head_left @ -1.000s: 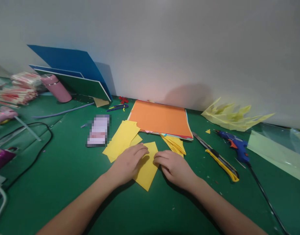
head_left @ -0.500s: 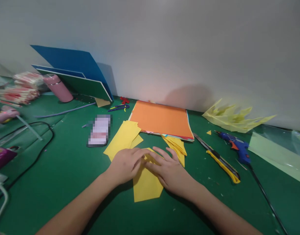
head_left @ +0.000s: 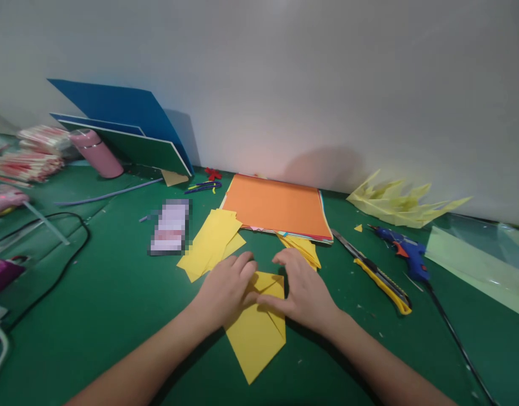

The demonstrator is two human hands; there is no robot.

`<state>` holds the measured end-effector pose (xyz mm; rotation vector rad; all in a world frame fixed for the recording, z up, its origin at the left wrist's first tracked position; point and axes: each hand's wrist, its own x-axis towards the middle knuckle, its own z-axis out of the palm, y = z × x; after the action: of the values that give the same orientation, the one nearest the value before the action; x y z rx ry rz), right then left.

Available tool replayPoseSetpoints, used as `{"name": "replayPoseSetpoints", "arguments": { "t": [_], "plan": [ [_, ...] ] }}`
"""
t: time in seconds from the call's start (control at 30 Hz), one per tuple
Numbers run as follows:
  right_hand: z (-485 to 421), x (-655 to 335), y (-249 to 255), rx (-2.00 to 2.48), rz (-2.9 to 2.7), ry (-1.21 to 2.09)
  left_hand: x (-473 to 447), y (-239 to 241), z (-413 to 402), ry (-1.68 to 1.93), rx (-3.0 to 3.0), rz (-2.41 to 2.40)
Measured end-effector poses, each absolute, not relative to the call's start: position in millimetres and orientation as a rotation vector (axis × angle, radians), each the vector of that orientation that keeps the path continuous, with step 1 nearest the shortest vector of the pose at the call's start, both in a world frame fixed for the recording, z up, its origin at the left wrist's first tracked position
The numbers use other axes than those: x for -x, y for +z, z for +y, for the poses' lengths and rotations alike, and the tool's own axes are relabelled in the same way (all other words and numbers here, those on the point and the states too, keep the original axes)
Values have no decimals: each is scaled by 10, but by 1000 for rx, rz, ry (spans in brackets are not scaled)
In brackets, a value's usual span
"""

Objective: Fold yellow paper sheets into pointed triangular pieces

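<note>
A yellow paper sheet [head_left: 255,335] lies on the green mat [head_left: 115,304] in front of me, its far corner folded over. My left hand [head_left: 225,290] rests on its left part, fingers pressed flat on the paper. My right hand [head_left: 304,290] presses the folded corner with thumb and fingers curved over it. Both hands touch the same sheet. More yellow sheets [head_left: 211,242] lie just beyond my left hand, and folded yellow pieces [head_left: 304,248] sit beyond my right.
A stack of coloured paper, orange on top [head_left: 276,204], lies by the wall. A yellow utility knife [head_left: 380,279] and blue glue gun [head_left: 405,251] are to the right. A phone [head_left: 170,226], black cable [head_left: 52,248], pink bottle [head_left: 96,152] and leaning blue boards [head_left: 124,121] are left.
The yellow sheet has turned and slid toward me, and its far corner is now folded over. Both hands have shifted with it and press the fold.
</note>
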<state>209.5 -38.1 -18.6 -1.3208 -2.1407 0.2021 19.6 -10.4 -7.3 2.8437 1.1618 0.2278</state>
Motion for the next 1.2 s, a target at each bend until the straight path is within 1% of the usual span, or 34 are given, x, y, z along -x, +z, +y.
{"name": "replayPoseSetpoints", "arguments": {
  "t": [0.1, 0.17, 0.27, 0.4, 0.5, 0.57, 0.63, 0.7, 0.83, 0.9, 1.03, 1.2],
  "plan": [
    [-417, -2056, -179, 1361, -2255, 358, -228, -87, -134, 148, -2830, 1255],
    [-435, -2047, -188, 1373, -2288, 406, -220, -101, -147, 183, -2786, 1321],
    [-432, -2060, -226, 1363, -2267, 409, -176, -116, -137, 288, -2693, 1472],
    [-349, -2107, -298, 1376, -2125, 345, -112, -119, -85, 370, -2607, 1557],
    [-282, -2146, -321, 1416, -2069, 329, -92, -134, -56, 526, -2593, 1548],
    [-264, -2160, -312, 1422, -2053, 333, -92, -149, -51, 691, -2655, 1507],
    [-267, -2160, -293, 1423, -2012, 364, -95, -155, -52, 774, -2770, 1466],
    [-278, -2150, -273, 1430, -1958, 436, -98, -143, -51, 691, -2912, 1351],
    [-289, -2135, -258, 1490, -1886, 522, -104, -93, -35, 289, -3028, 945],
    [-286, -2136, -262, 1527, -1875, 501, -112, -85, -35, 215, -3008, 963],
    [-270, -2143, -277, 1554, -1931, 408, -147, -146, -75, 273, -2990, 1185],
    [-211, -2153, -305, 1501, -1992, 267, -219, -215, -139, 400, -2960, 1197]
  ]
}}
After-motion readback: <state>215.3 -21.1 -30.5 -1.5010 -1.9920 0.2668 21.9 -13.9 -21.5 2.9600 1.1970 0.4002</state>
